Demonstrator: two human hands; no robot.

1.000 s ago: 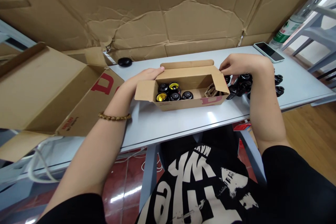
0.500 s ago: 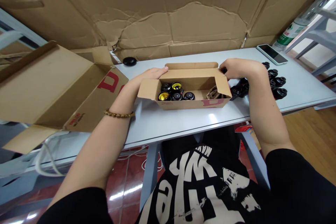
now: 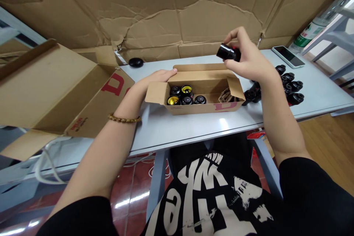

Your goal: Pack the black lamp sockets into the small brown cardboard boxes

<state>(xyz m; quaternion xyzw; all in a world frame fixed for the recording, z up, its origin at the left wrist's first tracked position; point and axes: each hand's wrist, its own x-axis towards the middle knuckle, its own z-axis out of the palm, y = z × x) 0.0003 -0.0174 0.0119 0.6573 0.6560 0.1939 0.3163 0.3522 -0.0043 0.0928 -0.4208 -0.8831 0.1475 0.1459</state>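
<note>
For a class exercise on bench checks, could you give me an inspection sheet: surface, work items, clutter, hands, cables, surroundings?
Surface: pale table, glare near front edge.
Work items: small open carton holding five black pieces, two showing yellow insides, and crumpled brown paper; more pieces to its right.
Clutter: phone, bottle, black rounded object; larger open carton at left.
Hands: left hand at small carton's back left corner; right hand holds a black piece, raised.
Cables: white, lower left.
Surroundings: cardboard sheet behind.
</note>
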